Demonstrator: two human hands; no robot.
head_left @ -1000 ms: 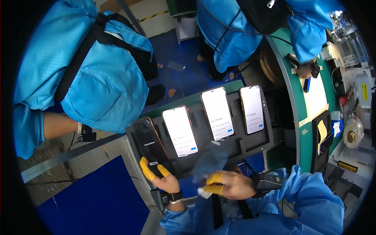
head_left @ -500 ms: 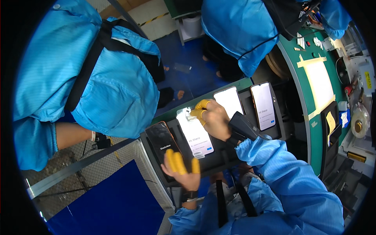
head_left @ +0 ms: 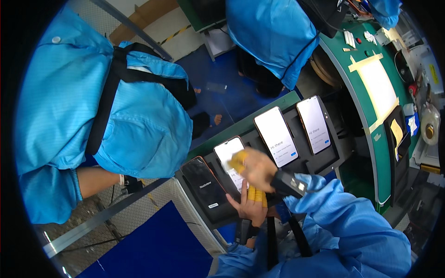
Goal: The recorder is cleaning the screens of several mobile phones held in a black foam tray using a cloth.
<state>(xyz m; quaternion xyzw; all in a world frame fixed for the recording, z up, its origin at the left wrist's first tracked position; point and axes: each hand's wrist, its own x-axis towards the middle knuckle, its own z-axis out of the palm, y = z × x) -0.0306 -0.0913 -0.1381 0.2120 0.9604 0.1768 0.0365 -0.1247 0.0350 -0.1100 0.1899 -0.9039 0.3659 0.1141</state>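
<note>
Hovering over the second phone (head_left: 228, 156), the right hand (head_left: 255, 167) sits curled with its yellow-capped fingertips (head_left: 238, 161) on the lit screen; whether it pinches anything I cannot tell. That phone lies in the black tray (head_left: 331, 160), long axis running away and leftward from the person, directly under the right hand. The left hand (head_left: 251, 207) rests just below, fingers straight and together, at the tray's near edge beside the dark-screened phone (head_left: 204, 182). Two more lit phones (head_left: 275, 136) lie to the right.
</note>
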